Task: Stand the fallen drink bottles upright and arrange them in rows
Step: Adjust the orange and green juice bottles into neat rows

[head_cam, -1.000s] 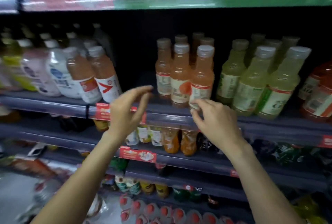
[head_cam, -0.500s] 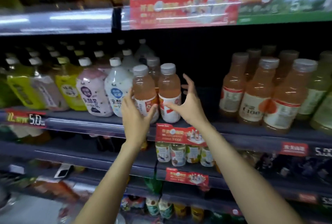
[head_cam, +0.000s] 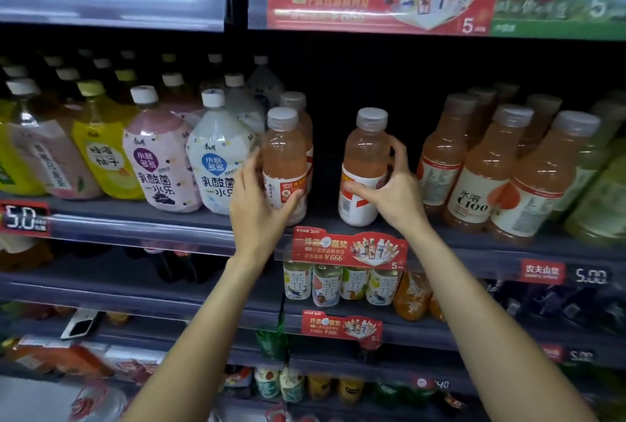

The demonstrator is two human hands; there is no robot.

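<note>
Two pink drink bottles with white labels stand upright at the front of the middle shelf (head_cam: 135, 223). My left hand (head_cam: 261, 194) grips the left pink bottle (head_cam: 284, 154) around its label. My right hand (head_cam: 393, 184) grips the right pink bottle (head_cam: 366, 157), which stands apart in a dark gap. One more pink bottle (head_cam: 298, 106) stands behind the left one.
Left of my hands stand a white milky bottle (head_cam: 216, 157), a pink-label bottle (head_cam: 159, 157) and yellow bottles (head_cam: 101, 150). A row of orange-pink C100 bottles (head_cam: 481, 171) and green bottles (head_cam: 603, 191) fills the right. A red promo tag (head_cam: 349, 250) hangs on the shelf edge.
My view shifted left along the shelf. Both hands closed around the two pink bottles, and the right one now stands away from its neighbour, further to the right.
</note>
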